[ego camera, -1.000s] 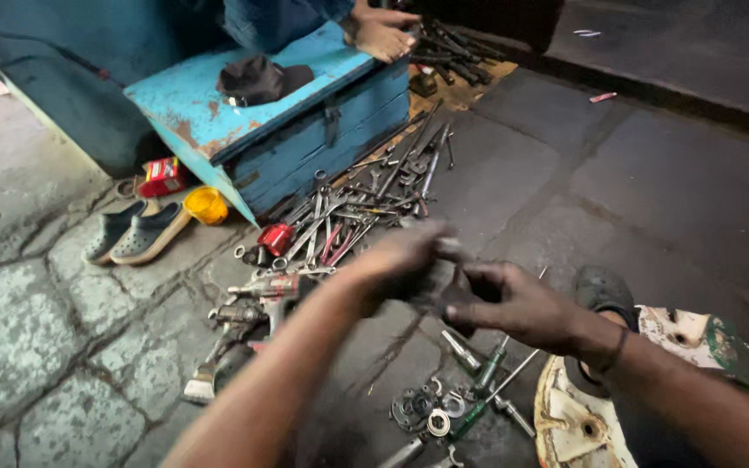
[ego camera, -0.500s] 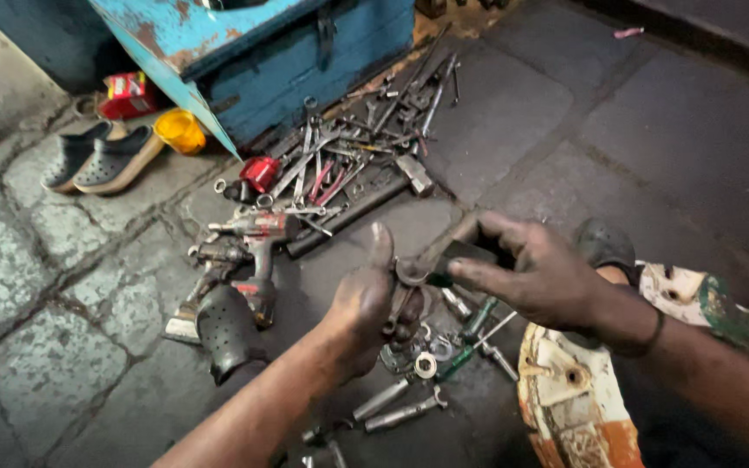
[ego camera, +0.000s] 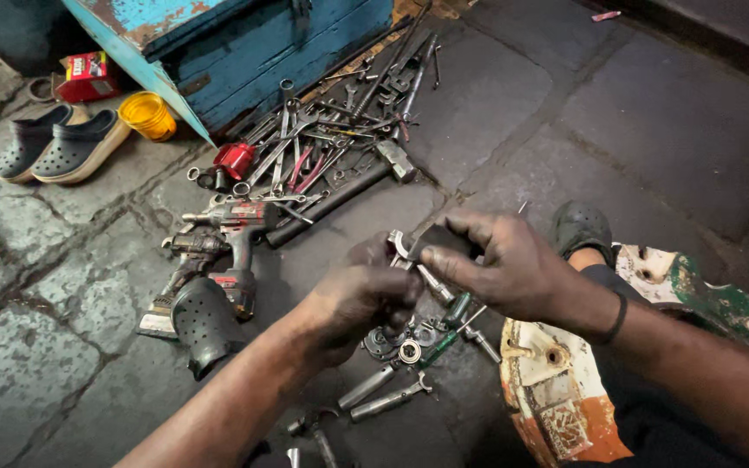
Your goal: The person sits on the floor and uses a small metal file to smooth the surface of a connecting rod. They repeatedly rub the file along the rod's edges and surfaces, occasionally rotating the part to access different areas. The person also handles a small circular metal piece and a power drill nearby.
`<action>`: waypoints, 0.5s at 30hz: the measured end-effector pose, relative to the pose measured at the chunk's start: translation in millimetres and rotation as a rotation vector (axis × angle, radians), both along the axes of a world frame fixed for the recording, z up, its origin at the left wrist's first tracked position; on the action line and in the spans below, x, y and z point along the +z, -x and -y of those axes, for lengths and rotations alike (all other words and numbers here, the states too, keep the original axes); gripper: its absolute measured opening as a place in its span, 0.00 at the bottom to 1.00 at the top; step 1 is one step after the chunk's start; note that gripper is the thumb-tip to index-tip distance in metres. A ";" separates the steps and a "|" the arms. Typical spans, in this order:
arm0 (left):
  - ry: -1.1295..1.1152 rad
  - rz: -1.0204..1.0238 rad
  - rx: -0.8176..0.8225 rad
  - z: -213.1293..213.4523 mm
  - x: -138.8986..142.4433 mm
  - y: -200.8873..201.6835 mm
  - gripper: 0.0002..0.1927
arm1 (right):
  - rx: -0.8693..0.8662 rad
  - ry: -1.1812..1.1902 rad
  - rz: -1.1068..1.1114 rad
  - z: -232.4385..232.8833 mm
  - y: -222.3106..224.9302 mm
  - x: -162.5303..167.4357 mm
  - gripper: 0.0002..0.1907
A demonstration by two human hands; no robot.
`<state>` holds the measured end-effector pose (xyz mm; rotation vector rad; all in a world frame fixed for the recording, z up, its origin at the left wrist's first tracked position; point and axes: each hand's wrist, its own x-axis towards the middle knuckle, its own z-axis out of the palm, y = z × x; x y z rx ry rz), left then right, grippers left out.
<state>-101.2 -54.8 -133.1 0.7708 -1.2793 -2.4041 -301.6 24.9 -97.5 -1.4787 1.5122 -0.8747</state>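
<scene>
Small grimy metal part [ego camera: 409,247] sits between both hands, held above the stone floor [ego camera: 617,113], roughly centre frame. Exact shape hard to tell, mostly covered by fingers. Right hand [ego camera: 500,269] comes in from the right: thumb and forefinger pinched on the part's dark upper end, other fingers curled under. Left hand [ego camera: 361,299] comes from below-left: fingers folded together around the part's lower end, fingertips hidden, so can't tell the exact grip. Both hands black with grease. Dark band [ego camera: 615,319] on the right wrist.

Nearest the camera: worn white, orange and green painted metal casing [ego camera: 548,390] at lower right, partly under the right forearm. Directly below the hands: loose silver bearings and rings [ego camera: 405,345], a green-handled screwdriver [ego camera: 435,347], a few steel socket extensions [ego camera: 383,392]. Left of the left forearm: black perforated clog [ego camera: 201,321], lying just beside a red-and-black cordless impact wrench [ego camera: 237,238]. Second black clog [ego camera: 581,230] just past the right hand, worn on a foot.

Further out: messy heap of steel spanners, pliers and rods [ego camera: 331,139] spread on the floor, a long dark bar [ego camera: 327,204] along its near edge, small red cylinder [ego camera: 234,160] at its left. Heap runs up against a chipped blue wooden toolbox [ego camera: 244,43]. Far left: yellow plastic cup [ego camera: 149,115], red box [ego camera: 87,76], pair of grey clogs with tan soles [ego camera: 58,143].
</scene>
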 end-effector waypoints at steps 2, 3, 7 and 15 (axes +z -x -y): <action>0.095 0.116 0.018 0.7 -2.5 0.8 0.14 | -0.078 -0.056 0.063 3.4 2.2 -6.2 0.14; 0.074 0.135 0.019 3.8 -3.3 1.8 0.13 | -0.103 -0.072 0.002 7.2 4.0 -9.6 0.14; -0.008 0.221 0.155 29.5 -10.7 6.6 0.12 | -0.402 -0.218 0.139 30.6 12.4 -29.3 0.16; -0.139 0.299 0.429 74.8 -43.4 -8.4 0.07 | -0.437 -0.316 0.589 31.3 20.6 -44.2 0.07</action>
